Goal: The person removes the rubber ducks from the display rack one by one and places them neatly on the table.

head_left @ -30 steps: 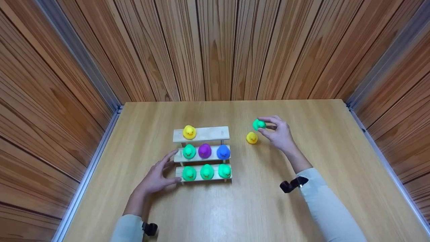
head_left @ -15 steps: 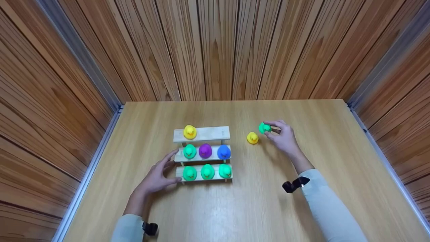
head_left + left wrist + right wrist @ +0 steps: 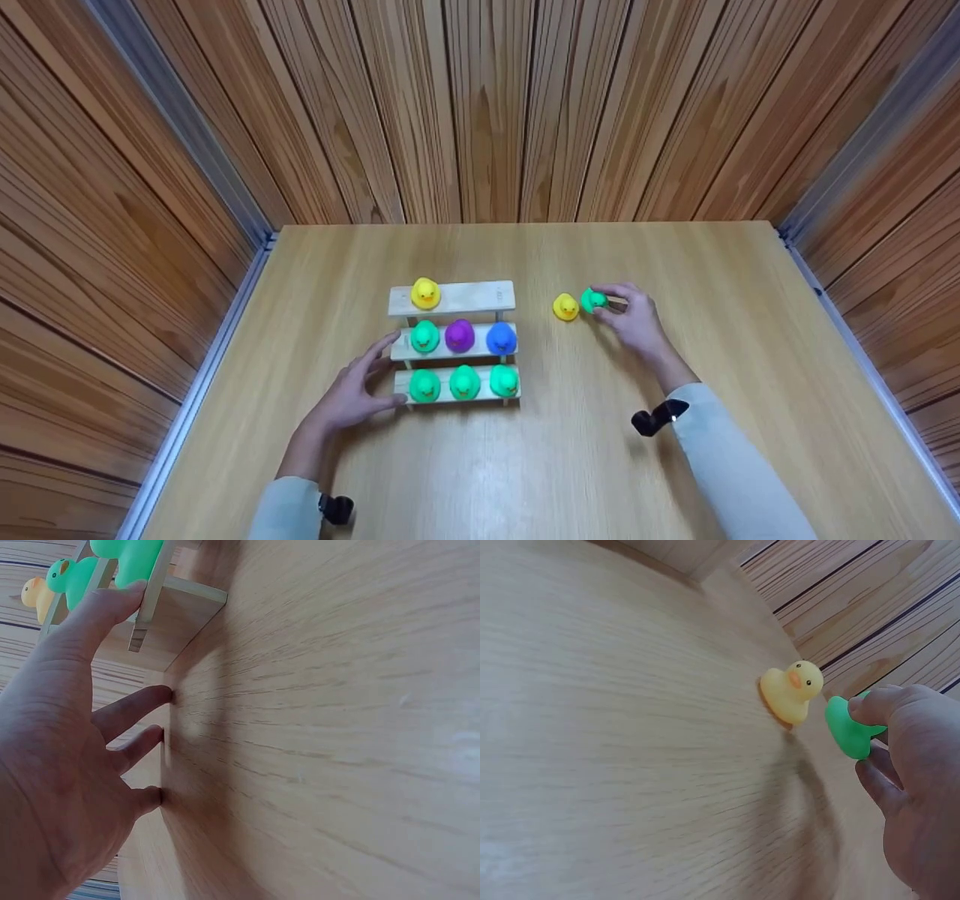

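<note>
Right of centre in the head view, the right hand [image 3: 637,321] pinches a smooth, rounded green duck [image 3: 593,301] just beside a yellow duck [image 3: 565,307] on the wood-grained surface [image 3: 465,480]; a careless lowering could knock that one over. Left of centre, the left hand [image 3: 351,395] is spread, thumb touching a pale, three-step wooden rack [image 3: 480,297]; a nudge could topple the seated ducks [image 3: 460,334].
</note>
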### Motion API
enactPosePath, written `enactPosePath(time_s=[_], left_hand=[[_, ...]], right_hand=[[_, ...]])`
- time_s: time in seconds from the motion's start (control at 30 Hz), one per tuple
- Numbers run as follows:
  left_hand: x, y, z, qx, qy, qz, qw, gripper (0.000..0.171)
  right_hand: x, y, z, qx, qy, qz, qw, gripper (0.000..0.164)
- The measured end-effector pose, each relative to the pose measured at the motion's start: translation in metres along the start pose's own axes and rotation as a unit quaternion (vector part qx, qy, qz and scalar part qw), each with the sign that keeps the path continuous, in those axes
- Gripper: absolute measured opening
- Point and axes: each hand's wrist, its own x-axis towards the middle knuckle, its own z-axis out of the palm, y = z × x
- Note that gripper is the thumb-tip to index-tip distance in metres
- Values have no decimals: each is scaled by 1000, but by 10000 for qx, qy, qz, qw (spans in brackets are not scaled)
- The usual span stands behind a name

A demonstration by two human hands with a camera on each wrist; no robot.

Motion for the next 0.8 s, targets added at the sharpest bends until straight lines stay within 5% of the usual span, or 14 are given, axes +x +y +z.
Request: enactPosePath(time_s=[0.8], left_hand=[[-1,2,-1,28,-71,161,9998,103]], right_hand=[[0,25,10,-151,29,247,9996,41]])
